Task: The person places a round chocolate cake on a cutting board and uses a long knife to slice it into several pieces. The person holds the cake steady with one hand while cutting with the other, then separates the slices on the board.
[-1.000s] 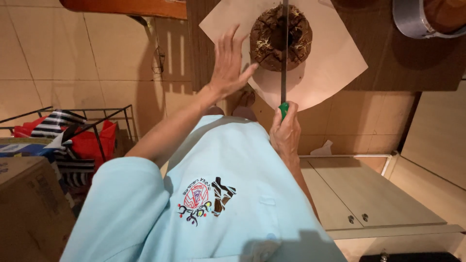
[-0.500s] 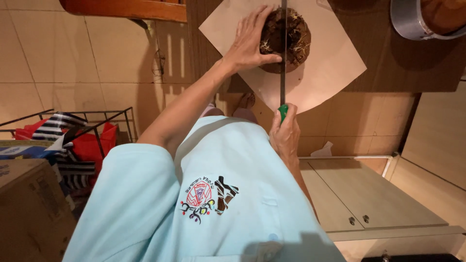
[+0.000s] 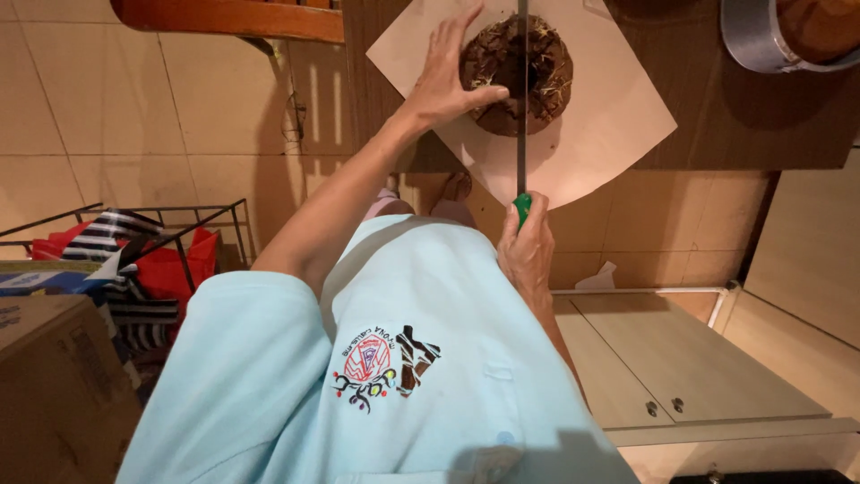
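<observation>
— Now, where is the cake?
— Brown cake (image 3: 520,76) lies on white paper (image 3: 609,134) on the worktop (image 3: 761,125). My left hand (image 3: 443,85) rests open against its side; my right hand (image 3: 527,251) grips the green-handled knife (image 3: 521,108) across it.

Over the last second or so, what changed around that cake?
The left hand, raised with fingers spread beside the round dark cake a second ago, came down onto its left side and now rests there. The right hand stayed on the knife's green handle, the long blade lying across the cake as before. The cake and the paper sheet under it kept their places.
</observation>
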